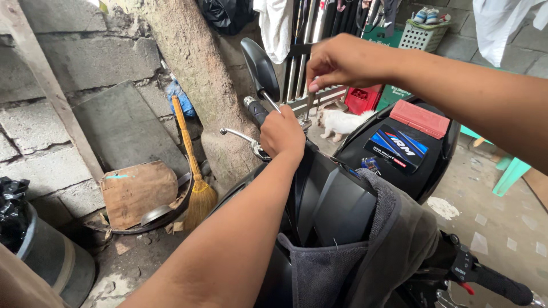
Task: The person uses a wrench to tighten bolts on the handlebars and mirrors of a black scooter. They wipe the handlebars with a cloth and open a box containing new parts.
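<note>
Black plastic fills the middle of my view: the front body of a scooter point(331, 199), seen from above, with a grey towel point(365, 251) draped over its panel; my left hand point(282, 134) is clenched around the left handlebar just below the grip point(255, 108), beside the chrome brake lever point(240, 136); above it the dark mirror point(260, 68) stands upright on its stem; my right hand point(342, 60) is pinched shut on a slim metal tool point(310, 102) that points straight down toward the handlebar mount, fingertips closed at its top end; where its tip lands I cannot tell, since my left hand hides it.

On the rounded black fairing beyond lie a small black box with blue and red stripes point(397, 149) and a flat red block point(420, 118), just beside one another; a white basket point(423, 35) at the top holds a pair of small shoes point(427, 15); a red crate point(361, 100) sits on the ground below it, contents too small to tell; a white dog point(342, 121) lies near the crate; at lower left a grey drum point(54, 268) carries a black bag point(11, 211) in its mouth; a straw broom point(194, 171) leans by the tree trunk point(194, 63), next to a piece of cardboard point(137, 191) propped on the block wall point(63, 63).
</note>
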